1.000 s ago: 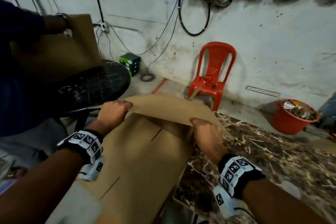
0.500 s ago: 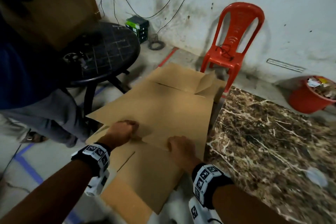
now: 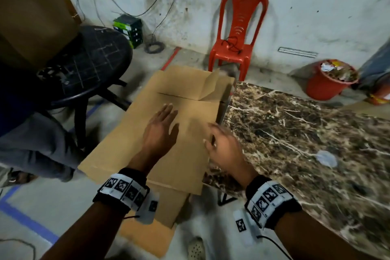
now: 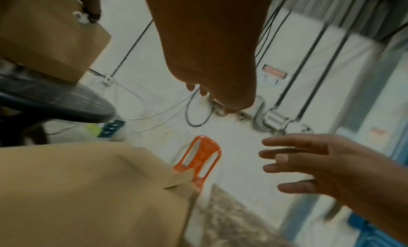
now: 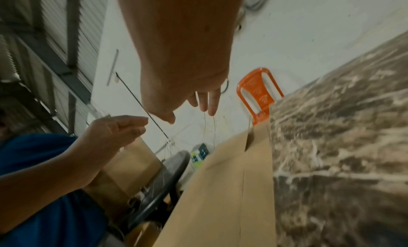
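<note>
Checking for markings first, we find black-and-white square code tiles on the two fabric wristbands (image 3: 124,188); we can make out no letters on them. A red-and-white label (image 4: 274,72) on the white wall is too blurred to read in the left wrist view. The print on the stack of green-and-black cartons (image 3: 127,29) by the wall is too small to read.

The flattened brown cardboard box (image 3: 130,143) lies along the left edge of the dark brown marble-patterned desk (image 3: 295,133), its right border overlapping the desk's near corner. What carries the rest of it we cannot tell. One small flap (image 3: 211,84) at its far end stands up, tilted.

Our left grip (image 3: 161,131) is released: palm down, fingers straight and close together, over the middle of the upper panel. We cannot tell whether the palm touches the board.

Our right grip (image 3: 223,145) is also released and holds nothing. It sits at the right edge of the same panel, where board meets desk, and is motion-blurred in the head view. The left wrist view shows its fingers (image 4: 287,167) straight and spread. The two grips are near each other, both over the box.

Beyond the box stand a red plastic chair (image 3: 242,27) and a red plastic bucket (image 3: 329,82) filled with scraps. To the left, at a round black table (image 3: 95,65), another person in a blue top (image 5: 33,154) holds a second brown cardboard box (image 3: 35,17).
</note>
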The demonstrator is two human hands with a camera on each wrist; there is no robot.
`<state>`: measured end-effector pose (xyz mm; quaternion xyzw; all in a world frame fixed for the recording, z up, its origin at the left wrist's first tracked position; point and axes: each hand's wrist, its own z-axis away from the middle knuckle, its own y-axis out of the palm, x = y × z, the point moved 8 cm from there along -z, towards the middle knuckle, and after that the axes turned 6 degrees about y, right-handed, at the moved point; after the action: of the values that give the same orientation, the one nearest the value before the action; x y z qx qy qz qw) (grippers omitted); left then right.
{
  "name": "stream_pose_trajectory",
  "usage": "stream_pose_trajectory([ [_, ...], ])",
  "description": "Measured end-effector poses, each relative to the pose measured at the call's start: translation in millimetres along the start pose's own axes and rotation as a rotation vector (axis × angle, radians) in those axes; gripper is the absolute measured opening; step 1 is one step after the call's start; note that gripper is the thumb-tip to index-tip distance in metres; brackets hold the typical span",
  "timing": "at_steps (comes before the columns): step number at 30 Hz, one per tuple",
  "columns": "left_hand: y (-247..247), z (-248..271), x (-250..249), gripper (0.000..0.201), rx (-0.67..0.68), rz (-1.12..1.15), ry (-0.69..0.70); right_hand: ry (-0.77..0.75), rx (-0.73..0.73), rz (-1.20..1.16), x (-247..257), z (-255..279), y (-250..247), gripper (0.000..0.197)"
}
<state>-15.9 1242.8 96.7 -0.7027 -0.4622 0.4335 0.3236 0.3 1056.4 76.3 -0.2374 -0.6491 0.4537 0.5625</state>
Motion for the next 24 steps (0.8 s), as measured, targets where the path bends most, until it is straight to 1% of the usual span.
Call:
stream_pose_trajectory([
  [3, -12, -15, -87, 0.039, -0.128, 0.086, 0.149, 0.026, -0.171, -0.078, -35, 39, -61, 0.054],
  [6, -17, -17, -173, 0.034, -0.200, 0.183, 0.328, 0.063, -0.337, -0.126, -80, 87, -111, 0.055],
  [8, -15, -15, -231, 0.030, -0.223, 0.215, 0.425, 0.099, -0.428, -0.125, -114, 126, -142, 0.053],
  [10, -7, -12, -277, 0.031, -0.194, 0.235, 0.461, 0.130, -0.510, -0.122, -143, 164, -169, 0.053],
  [14, 22, 4, -375, 0.040, -0.071, 0.322, 0.500, 0.196, -0.676, -0.084, -204, 253, -229, 0.053],
  [16, 30, 18, -428, 0.040, -0.051, 0.376, 0.557, 0.246, -0.752, -0.062, -235, 301, -257, 0.050],
  [21, 39, 56, -557, 0.038, -0.064, 0.525, 0.708, 0.367, -0.887, -0.056, -296, 403, -298, 0.048],
  [24, 52, 78, -622, 0.039, 0.001, 0.588, 0.778, 0.467, -0.958, -0.077, -329, 456, -311, 0.049],
])
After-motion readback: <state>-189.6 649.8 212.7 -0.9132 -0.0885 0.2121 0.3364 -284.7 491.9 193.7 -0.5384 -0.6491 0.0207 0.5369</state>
